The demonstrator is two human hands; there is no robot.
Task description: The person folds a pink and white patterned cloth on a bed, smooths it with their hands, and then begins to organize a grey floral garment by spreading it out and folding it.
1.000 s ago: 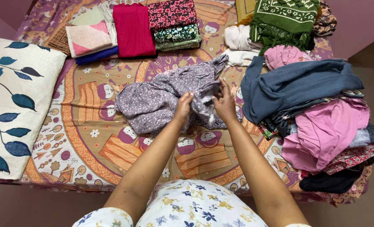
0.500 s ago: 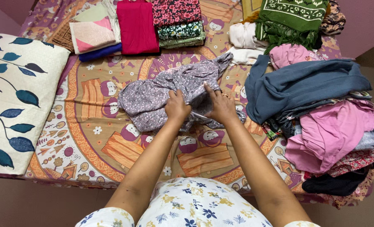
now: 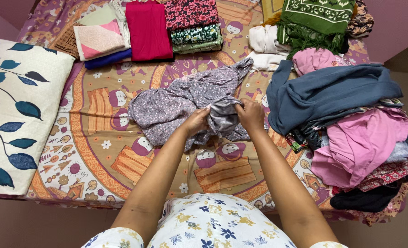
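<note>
Two hands now bunch the grey floral garment (image 3: 185, 103) tighter than a moment ago, on the patterned bedsheet (image 3: 94, 151) between the leaf-print pillow (image 3: 16, 110) and the heaped clothes (image 3: 346, 124). Left hand (image 3: 195, 121) and right hand (image 3: 251, 114) are both clenched on its gathered edge. Their fingertips are buried in folds, so the exact grip is hard to make out.

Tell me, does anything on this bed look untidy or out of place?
The loose heap of clothes at the right edge is unfolded and tumbled, unlike the neatly folded stacks at the top. Both hands grip a crumpled grey floral garment.
</note>
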